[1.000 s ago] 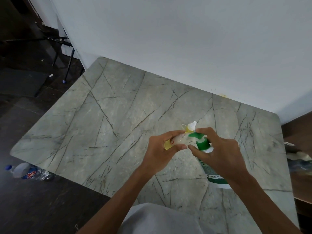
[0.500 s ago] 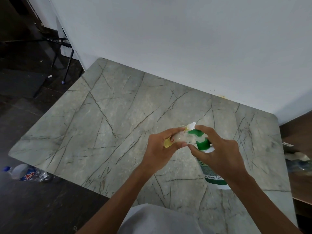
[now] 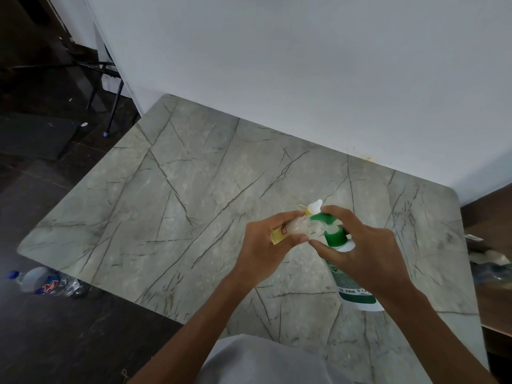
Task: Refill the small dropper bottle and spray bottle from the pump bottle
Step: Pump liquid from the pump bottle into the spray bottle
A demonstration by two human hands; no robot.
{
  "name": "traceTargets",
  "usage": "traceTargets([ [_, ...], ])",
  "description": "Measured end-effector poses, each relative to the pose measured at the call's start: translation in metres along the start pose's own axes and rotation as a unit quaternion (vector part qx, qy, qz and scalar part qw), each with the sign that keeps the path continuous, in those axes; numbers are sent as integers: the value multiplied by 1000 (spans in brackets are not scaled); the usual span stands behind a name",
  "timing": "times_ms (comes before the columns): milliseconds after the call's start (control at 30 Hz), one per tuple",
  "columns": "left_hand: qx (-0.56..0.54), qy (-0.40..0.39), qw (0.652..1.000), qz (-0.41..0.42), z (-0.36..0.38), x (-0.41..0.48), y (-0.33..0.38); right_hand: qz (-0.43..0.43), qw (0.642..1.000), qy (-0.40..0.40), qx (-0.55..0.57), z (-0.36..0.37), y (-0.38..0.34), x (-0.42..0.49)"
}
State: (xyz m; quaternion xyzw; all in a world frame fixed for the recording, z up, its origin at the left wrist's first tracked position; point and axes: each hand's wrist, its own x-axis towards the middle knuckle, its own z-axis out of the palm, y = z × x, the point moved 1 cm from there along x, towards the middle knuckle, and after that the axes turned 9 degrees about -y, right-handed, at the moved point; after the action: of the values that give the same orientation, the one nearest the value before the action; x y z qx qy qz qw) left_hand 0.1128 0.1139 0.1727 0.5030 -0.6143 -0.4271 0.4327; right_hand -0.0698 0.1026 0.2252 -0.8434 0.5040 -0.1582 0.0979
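Observation:
My left hand (image 3: 266,248) grips a small clear bottle with a yellow label (image 3: 285,231), tilted so its mouth lies under the green pump nozzle. A white and yellow cap piece (image 3: 314,207) shows just beyond the nozzle. The pump bottle (image 3: 349,275), white with a green label and green pump head, stands on the marble table (image 3: 194,203). My right hand (image 3: 360,250) curls over the pump head, fingers on top and thumb at its collar. The small bottle's mouth is hidden behind the nozzle.
A white wall backs the table. On the dark floor to the left lies a plastic water bottle (image 3: 47,281). A dark chair leg (image 3: 113,106) stands at the far left. A wooden surface with clutter (image 3: 490,261) adjoins the table's right edge.
Both hands stay in nearly the same place. The pump head sits a little lower under my right fingers than a second ago.

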Motion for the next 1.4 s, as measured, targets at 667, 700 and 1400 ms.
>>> traceTargets([
  [667,20,-5,1000,-1,2,-3,-1,-3,1000,9,2,1,2,-4],
  [700,19,-5,1000,-2,2,-3,-2,-3,1000,8,4,0,3,-4],
  [1400,10,-3,1000,-9,5,0,-4,10,1000,2,4,4,5,0],
])
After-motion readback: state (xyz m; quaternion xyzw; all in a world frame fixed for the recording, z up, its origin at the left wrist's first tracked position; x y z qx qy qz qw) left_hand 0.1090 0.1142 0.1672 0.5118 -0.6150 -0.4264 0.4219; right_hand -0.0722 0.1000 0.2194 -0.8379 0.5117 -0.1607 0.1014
